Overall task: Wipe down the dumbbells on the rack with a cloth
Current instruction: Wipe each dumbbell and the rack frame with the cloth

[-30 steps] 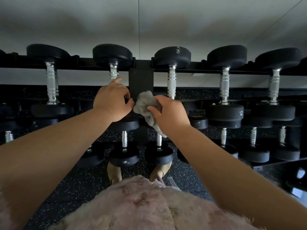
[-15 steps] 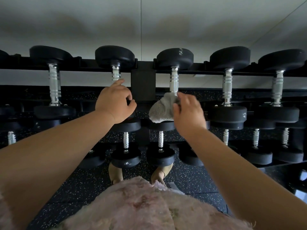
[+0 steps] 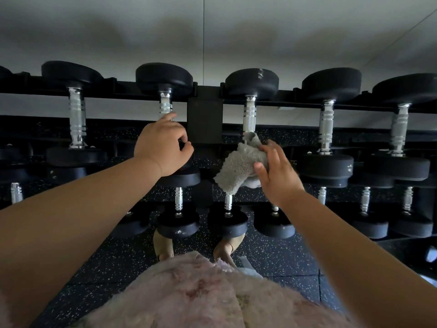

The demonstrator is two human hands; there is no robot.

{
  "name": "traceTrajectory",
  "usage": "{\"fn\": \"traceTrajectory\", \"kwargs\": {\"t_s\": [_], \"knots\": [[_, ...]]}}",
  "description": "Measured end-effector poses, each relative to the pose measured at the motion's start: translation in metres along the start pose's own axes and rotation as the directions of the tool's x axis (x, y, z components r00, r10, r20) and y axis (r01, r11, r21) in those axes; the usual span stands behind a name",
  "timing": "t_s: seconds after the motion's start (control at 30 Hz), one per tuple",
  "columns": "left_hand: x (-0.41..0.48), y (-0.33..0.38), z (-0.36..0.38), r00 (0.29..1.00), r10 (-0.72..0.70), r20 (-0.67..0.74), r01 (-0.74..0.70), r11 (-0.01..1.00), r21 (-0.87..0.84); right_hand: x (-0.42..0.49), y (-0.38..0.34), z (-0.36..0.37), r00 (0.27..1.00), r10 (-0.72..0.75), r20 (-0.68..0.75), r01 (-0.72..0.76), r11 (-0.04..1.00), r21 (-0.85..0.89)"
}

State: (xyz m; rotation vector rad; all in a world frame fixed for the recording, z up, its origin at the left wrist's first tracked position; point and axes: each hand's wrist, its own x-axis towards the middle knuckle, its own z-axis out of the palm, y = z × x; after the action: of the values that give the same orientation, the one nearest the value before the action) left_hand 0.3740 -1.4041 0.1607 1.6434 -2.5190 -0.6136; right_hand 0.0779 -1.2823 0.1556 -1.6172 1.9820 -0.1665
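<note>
Rear wall (image 3: 118, 24): pale grey, smooth, with soft broad shadows. One thin vertical seam (image 3: 203, 31) runs down its centre; a faint diagonal line (image 3: 402, 36) crosses the upper right. Floor (image 3: 113, 263): black rubber flecked with white, laid in tiles with visible joints (image 3: 319, 290). Lighting is dim and even.

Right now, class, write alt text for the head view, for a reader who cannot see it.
The right hand holds a grey cloth against the near end of a dumbbell on the top rack. The left hand grips the neighbouring dumbbell to its left.
</note>
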Motion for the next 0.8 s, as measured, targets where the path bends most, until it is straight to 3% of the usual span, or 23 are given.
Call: {"fn": "traceTrajectory", "kwargs": {"t_s": [0.07,0.17,0.23,0.33,0.4,0.53,0.6,0.7,0.8], "knots": [[0.0,0.0,0.0,1.0,0.002,-0.005,-0.002,1.0,0.003,0.002,-0.012,0.006,0.99,0.138,-0.003,-0.136,0.983,0.126],[-0.001,0.0,0.0,1.0,0.003,-0.011,-0.003,1.0,-0.007,0.014,-0.032,0.009,0.92,0.392,0.025,-0.374,0.854,0.361],[0.0,0.0,0.0,1.0,0.001,-0.007,-0.001,1.0,-0.004,0.022,-0.04,0.007,0.849,0.525,0.068,-0.486,0.721,0.494],[0.0,0.0,0.0,1.0,-0.009,0.006,0.009,1.0,-0.009,0.035,-0.047,0.001,0.683,0.705,0.191,-0.645,0.46,0.61],[-0.001,-0.001,0.0,1.0,-0.007,0.005,0.007,1.0,-0.011,0.032,-0.054,0.001,0.674,0.713,0.193,-0.68,0.497,0.54],[-0.001,-0.001,0.002,1.0,0.002,-0.011,-0.002,0.999,-0.032,0.002,-0.075,0.018,0.836,0.547,0.048,-0.491,0.705,0.512],[0.001,-0.002,0.002,1.0,0.009,-0.013,-0.009,0.999,-0.035,-0.004,-0.073,0.021,0.869,0.493,0.038,-0.448,0.752,0.484],[0.0,-0.002,0.001,1.0,0.016,-0.005,-0.016,1.0,-0.023,0.003,-0.052,0.009,0.871,0.488,0.056,-0.445,0.736,0.51],[0.0,0.0,0.0,1.0,0.01,0.0,-0.01,1.0,-0.008,0.01,-0.034,-0.004,0.827,0.55,0.116,-0.501,0.628,0.595]]}}
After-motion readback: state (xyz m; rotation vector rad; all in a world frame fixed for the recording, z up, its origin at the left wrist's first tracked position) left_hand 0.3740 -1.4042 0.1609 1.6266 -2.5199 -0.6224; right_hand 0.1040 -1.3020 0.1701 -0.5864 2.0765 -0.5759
